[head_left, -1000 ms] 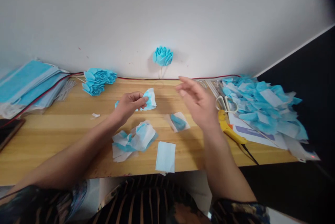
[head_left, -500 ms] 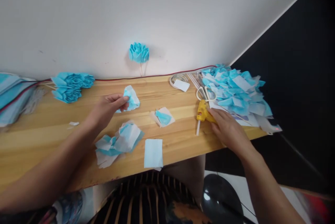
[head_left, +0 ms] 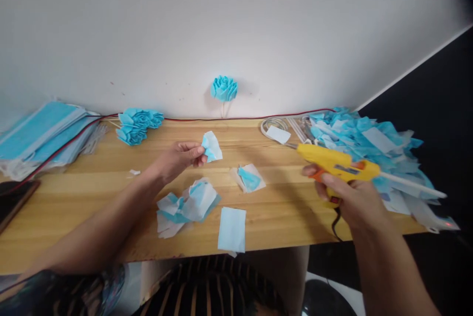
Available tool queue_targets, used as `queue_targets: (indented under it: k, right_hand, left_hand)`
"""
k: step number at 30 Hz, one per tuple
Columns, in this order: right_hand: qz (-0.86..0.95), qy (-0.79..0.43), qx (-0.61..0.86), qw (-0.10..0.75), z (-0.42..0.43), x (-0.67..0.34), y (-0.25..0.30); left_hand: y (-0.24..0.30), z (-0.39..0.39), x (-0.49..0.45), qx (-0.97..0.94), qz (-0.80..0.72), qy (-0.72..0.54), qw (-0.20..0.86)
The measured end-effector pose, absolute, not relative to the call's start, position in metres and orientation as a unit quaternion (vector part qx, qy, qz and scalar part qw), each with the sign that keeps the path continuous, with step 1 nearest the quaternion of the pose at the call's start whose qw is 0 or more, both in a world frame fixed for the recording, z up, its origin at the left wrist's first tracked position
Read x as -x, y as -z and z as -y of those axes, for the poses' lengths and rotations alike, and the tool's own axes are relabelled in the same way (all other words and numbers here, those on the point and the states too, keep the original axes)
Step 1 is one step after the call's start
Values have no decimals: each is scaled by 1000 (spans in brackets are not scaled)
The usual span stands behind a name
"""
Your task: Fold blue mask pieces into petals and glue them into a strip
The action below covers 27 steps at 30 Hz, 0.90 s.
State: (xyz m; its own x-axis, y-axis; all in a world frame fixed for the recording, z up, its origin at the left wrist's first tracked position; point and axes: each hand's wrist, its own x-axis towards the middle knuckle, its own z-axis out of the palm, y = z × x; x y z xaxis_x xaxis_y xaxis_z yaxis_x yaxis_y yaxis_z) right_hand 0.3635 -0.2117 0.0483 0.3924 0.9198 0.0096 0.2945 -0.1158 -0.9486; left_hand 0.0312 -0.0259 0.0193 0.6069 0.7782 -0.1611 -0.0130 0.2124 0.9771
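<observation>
My left hand (head_left: pixel 176 159) pinches a small folded blue and white mask piece (head_left: pixel 212 147) just above the wooden table (head_left: pixel 74 193). My right hand (head_left: pixel 351 197) is closed round the grip of a yellow glue gun (head_left: pixel 334 163), held above the table's right side with its nozzle pointing left. A white glue stick (head_left: pixel 416 185) sticks out of the gun's back. Between the hands lies a white scrap with a blue folded bit (head_left: pixel 248 178) on it. Nearer me lie a crumpled pile of mask pieces (head_left: pixel 186 203) and a flat light blue rectangle (head_left: pixel 232 228).
A heap of cut blue and white pieces (head_left: pixel 364 134) fills the table's right end. Finished blue flowers (head_left: pixel 138 123) lie at the back left, one blue flower (head_left: pixel 223 88) stands against the wall. A stack of face masks (head_left: pixel 40 134) sits at far left. A red cable (head_left: pixel 236 118) runs along the wall.
My right hand has lifted the yellow glue gun off the table and now holds it in the air. My left hand keeps hold of the folded piece. The view has swung back left.
</observation>
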Motion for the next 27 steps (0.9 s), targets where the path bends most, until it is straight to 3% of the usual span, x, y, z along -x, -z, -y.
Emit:
queue_targets:
  k: [5, 19, 27]
  right_hand:
    - [514, -459, 565, 453, 175, -302, -49]
    - [512, -434, 516, 532, 164, -283, -36]
    - [535, -457, 527, 477, 162, -270, -38]
  left_hand:
    - [-19, 28, -30, -560, -314, -248, 725]
    - [-19, 29, -30, -574, -297, -229, 728]
    - [-16, 31, -31, -599, -287, -213, 717]
